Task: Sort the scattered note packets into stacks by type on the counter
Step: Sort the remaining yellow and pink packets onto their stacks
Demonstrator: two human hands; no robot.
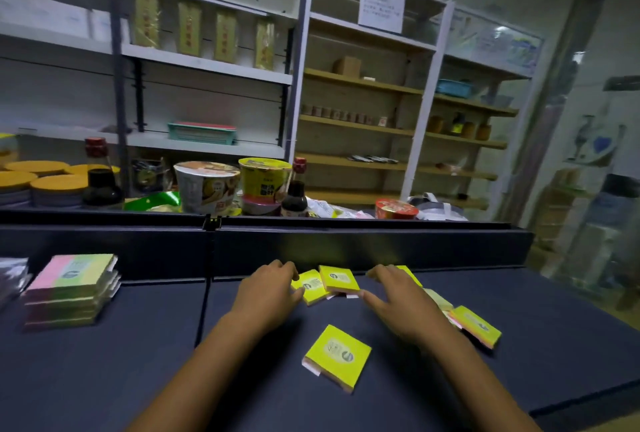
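L hand: fingers curled, touching yellow packet.
R hand: fingers spread over surface, holding nothing.
Loose packet: btwn forearms.
Stack: far left.

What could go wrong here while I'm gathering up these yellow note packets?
The left hand and right hand reach for the overlapping packets together, so one might slide off or flip. The packet near the right forearm could get nudged by it. The tall stack looks uneven and may topple if bumped.
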